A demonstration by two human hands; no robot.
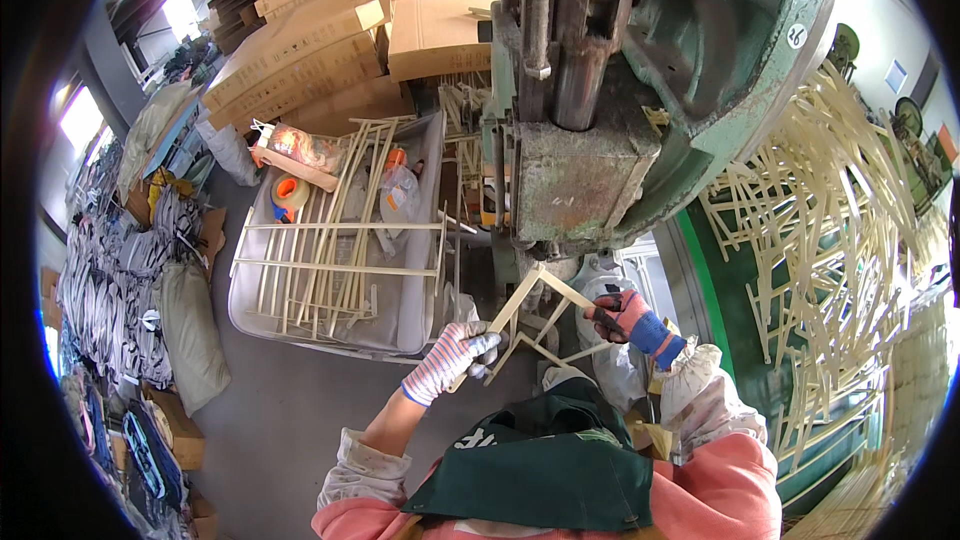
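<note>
our left hand (455,358) and right hand (628,325) pinch a bent cream strip (517,300), corner near the press (580,180). that bend looks done; other strips (335,267) span the white tub (430,162) edge to edge, and we cannot tell what remains.

A pale cream strip (516,300), flat-faced and bent to a sharp corner, spans the space between two gloved hands, its point facing away from the wearer; one limb slants down into the left hand (452,358), the other into the right hand's (622,320) fingers.
</note>
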